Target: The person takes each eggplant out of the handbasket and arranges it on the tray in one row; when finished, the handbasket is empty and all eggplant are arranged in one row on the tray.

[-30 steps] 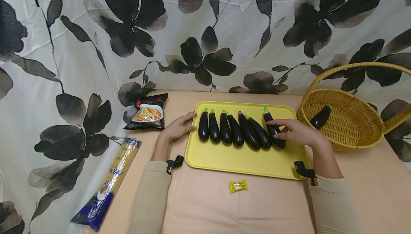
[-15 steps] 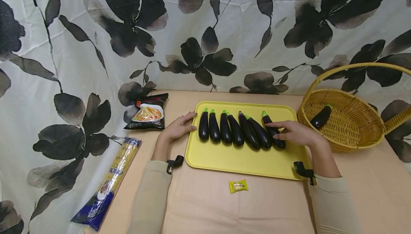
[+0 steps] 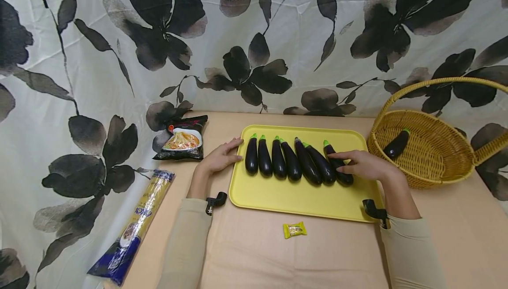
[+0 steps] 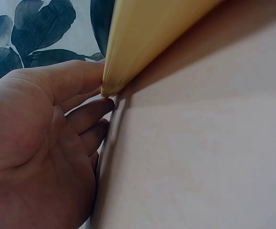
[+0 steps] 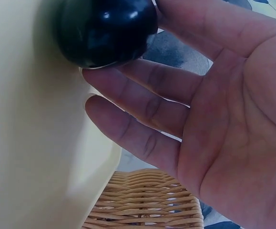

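Observation:
A row of several dark purple eggplants (image 3: 279, 159) with green stem ends lies on a yellow tray (image 3: 278, 196). My right hand (image 3: 367, 164) holds the rightmost eggplant (image 3: 329, 149), thumb and fingers reaching over it from the right. In the right wrist view, the rounded end of this eggplant (image 5: 109, 31) sits between the thumb and the extended fingers, against the tray (image 5: 28, 143). My left hand (image 3: 219, 157) rests its fingertips on the tray's left edge. Seen in the left wrist view, the fingers of this hand (image 4: 37, 138) lie loosely extended by the tray's corner (image 4: 133, 38).
To the right stands a wicker basket (image 3: 440, 148) with one eggplant (image 3: 397, 143) in it. A small yellow wrapped packet (image 3: 294, 230) lies in front of the tray. On the left are a black noodle packet (image 3: 182, 139) and a long pasta packet (image 3: 132, 227). A floral cloth (image 3: 309, 20) hangs behind.
The rightmost eggplant's stem end has shifted slightly left and toward me, and my right hand has moved slightly with it. My left hand and the other eggplants have stayed in place.

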The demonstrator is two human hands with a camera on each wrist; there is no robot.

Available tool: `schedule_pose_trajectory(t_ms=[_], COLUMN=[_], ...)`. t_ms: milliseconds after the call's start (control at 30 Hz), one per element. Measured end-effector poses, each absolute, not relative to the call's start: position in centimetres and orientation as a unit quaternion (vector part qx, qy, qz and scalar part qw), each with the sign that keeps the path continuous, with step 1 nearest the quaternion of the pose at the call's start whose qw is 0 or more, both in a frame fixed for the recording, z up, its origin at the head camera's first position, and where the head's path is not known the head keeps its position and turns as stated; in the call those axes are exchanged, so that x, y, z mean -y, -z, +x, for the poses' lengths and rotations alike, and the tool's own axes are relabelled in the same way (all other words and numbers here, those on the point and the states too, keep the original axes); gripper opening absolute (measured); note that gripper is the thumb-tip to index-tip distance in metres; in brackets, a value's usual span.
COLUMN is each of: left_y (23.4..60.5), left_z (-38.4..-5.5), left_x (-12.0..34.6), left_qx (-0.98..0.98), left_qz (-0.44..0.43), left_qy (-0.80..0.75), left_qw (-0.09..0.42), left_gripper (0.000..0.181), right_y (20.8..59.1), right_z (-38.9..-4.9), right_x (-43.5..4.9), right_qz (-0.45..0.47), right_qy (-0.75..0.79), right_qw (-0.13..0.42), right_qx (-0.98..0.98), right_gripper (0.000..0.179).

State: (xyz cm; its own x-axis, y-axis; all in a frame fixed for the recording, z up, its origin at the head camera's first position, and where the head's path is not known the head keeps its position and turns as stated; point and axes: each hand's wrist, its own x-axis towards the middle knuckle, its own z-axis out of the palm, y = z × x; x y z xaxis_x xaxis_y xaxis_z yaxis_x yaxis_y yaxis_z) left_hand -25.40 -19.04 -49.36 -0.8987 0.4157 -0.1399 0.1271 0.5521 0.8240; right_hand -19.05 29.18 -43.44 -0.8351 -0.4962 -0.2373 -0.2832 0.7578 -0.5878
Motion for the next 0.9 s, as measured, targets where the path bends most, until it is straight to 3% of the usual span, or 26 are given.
schedule_pose_trajectory(t_ms=[900], left_y=[49.08], left_z=[-25.35], left_x=[19.05], left_qx=[-0.870], left_qz=[0.167], left_qy=[-0.435], left_qw=[0.159], left_gripper=[0.068], right_y=[43.16], right_z=[-18.82], right_x=[-29.39], right_qz=[-0.205], right_qy=[0.278], right_qw=[0.181], right_qx=[-0.921], right_gripper=[0.057])
